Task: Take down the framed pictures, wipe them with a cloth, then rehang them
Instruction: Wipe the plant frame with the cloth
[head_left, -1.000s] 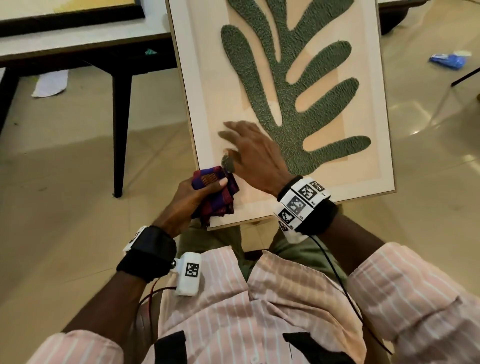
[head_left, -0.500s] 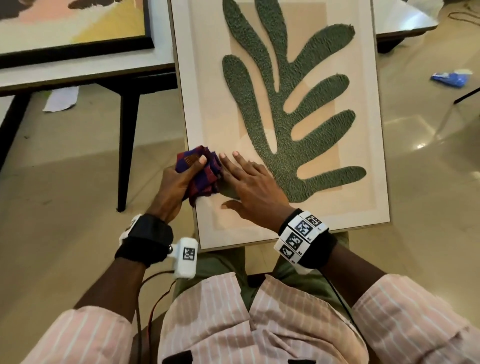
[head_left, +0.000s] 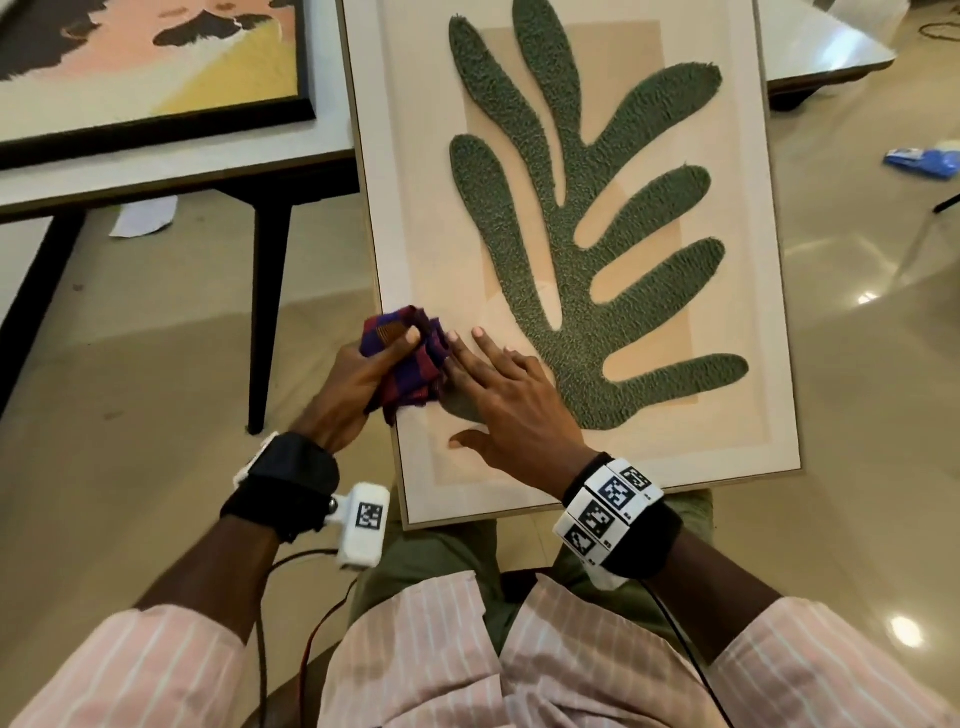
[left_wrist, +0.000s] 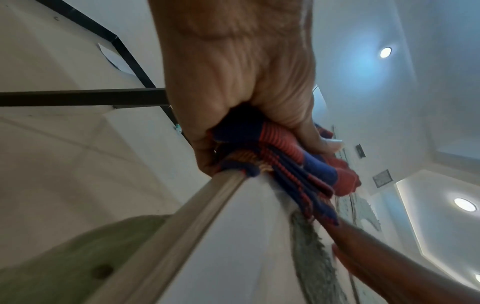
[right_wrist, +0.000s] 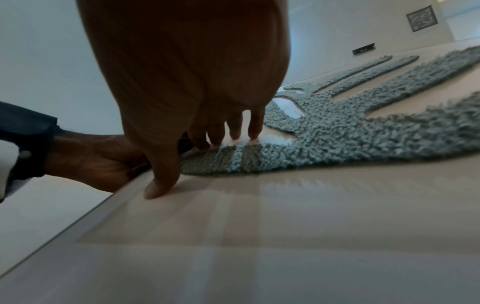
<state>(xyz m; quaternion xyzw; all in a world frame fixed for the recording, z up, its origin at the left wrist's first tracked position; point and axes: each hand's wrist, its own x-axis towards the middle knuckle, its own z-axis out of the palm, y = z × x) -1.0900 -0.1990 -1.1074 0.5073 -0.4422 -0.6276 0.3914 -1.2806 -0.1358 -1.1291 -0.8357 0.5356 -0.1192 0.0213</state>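
A light-framed picture (head_left: 769, 322) with a green leaf shape leans on my lap, its top toward a table. My left hand (head_left: 358, 384) grips a purple-and-red checked cloth (head_left: 410, 358) at the frame's left edge, thumb over the cloth. In the left wrist view the same cloth (left_wrist: 280, 164) is bunched against the frame's rim (left_wrist: 182, 232). My right hand (head_left: 498, 395) lies flat on the glass beside the cloth, fingers straight and spread. The right wrist view shows its fingertips (right_wrist: 158, 189) pressing the glass (right_wrist: 285, 236) next to the leaf (right_wrist: 363, 131).
A white table (head_left: 171, 171) with dark legs stands ahead left and bears a black-framed abstract picture (head_left: 156, 67). A paper scrap (head_left: 140, 218) lies under it. A blue wrapper (head_left: 924, 156) lies on the tiled floor at the right.
The picture has slid lower toward my lap. My left hand with the cloth rose along the frame's left edge. My right hand flattened out beside the cloth.
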